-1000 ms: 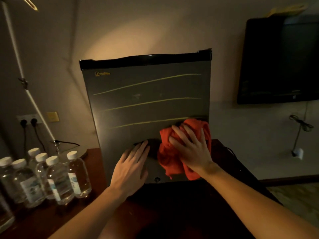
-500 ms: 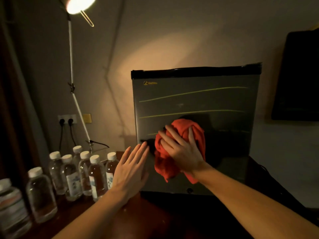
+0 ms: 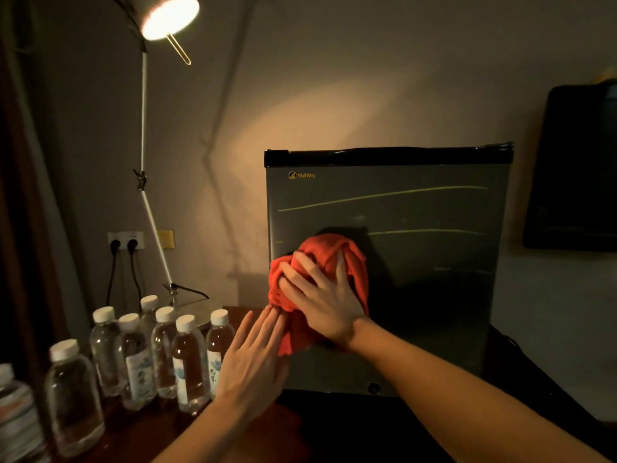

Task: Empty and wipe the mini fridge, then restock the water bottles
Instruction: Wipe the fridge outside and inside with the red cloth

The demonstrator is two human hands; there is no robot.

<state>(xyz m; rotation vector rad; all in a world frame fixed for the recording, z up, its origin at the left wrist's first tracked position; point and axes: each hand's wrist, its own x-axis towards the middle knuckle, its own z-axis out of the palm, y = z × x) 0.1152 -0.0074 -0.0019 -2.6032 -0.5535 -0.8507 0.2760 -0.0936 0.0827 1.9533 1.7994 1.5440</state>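
From the head view, the mini fridge stands on a dark wooden table, its door closed and facing the person. The right hand lies spread over a bunched red cloth, fingers splayed and pressing it flat against the left half of the door, about halfway up. The left hand is apart from it, lower and to the left, fingers straight and together, with the fingertips touching the lower edge of the cloth near the door's left border. It holds nothing.

To the left of the fridge, a cluster of capped water bottles stands on the table, just beside the left forearm. A lit desk lamp leans over them from above, and a dark screen hangs on the wall to the right.

I judge this to be the wiping step, carried out on the outside of the door, with the bottles waiting outside. Restocking looks not yet begun. The next move probably calls for finishing the door surface, then freeing one hand to open the door, taking care not to knock the bottles standing so near the left arm.
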